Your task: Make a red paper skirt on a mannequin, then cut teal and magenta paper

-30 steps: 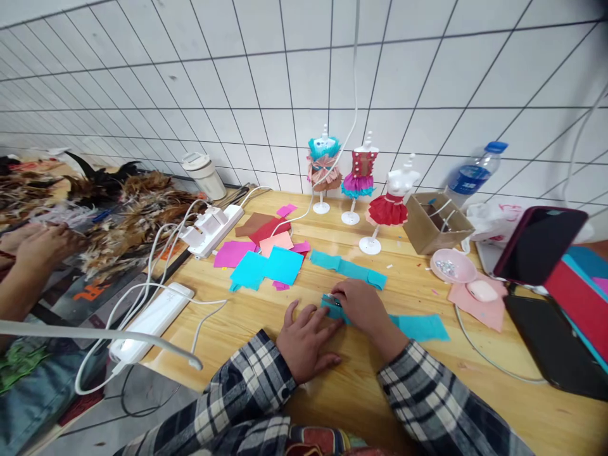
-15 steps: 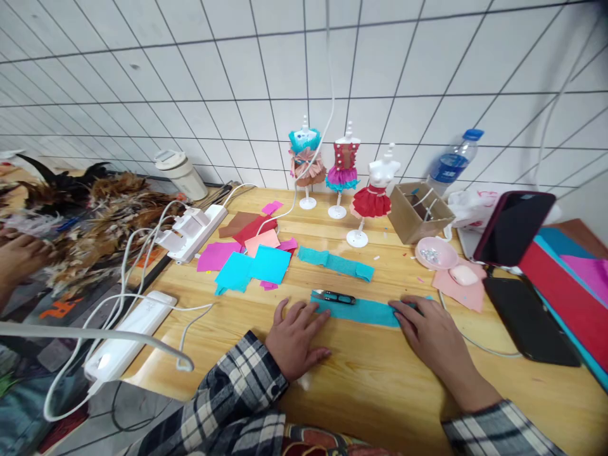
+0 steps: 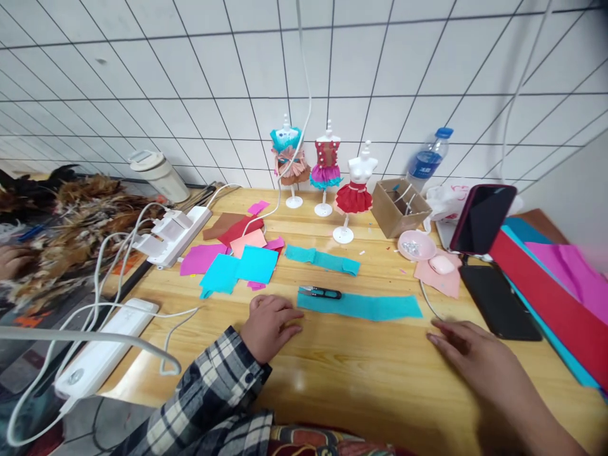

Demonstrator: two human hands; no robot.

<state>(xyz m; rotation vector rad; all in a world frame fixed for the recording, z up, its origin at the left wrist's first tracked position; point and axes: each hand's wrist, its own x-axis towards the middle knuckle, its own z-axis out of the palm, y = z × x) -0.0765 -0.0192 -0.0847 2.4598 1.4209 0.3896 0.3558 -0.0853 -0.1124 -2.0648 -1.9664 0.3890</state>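
A strip of turquoise crepe paper (image 3: 375,306) lies flat on the wooden table in front of me. Black thread snips (image 3: 323,292) rest across its upper left part. My left hand (image 3: 272,326) lies on the table just left of the strip, fingers loosely bent and holding nothing. Beyond the strip's right end is my right hand (image 3: 479,358), its thumb and forefinger apart, with nothing visible between them. Farther back sits a second, folded turquoise strip (image 3: 323,258).
Behind stand three small dress forms (image 3: 354,197) in paper outfits. Coloured paper pieces (image 3: 256,263) and a power strip (image 3: 183,234) lie to the left. Rightward are a cardboard box (image 3: 401,212), a pink dish (image 3: 417,247), a leaning phone (image 3: 484,218) and a black tablet-like slab (image 3: 501,301).
My right hand has let go of the strip's right end and moved right. My left hand has drawn back from its left end. The view has turned slightly right.
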